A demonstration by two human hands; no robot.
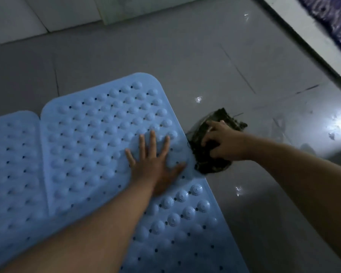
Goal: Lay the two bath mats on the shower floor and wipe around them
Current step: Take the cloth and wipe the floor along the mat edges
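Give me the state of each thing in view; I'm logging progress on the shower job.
right bath mat: flat on floor, pressed by left hand
left bath mat: flat, beside the other
dark rag: bunched, on floor at mat's edge
left hand: fingers spread
right hand: gripping rag
floor: glossy

Both forearms (98,223) bare — no sleeves, rings or watch on either wrist.

home bathroom: wet grey floor tiles (215,62), blue bath mats (98,134)
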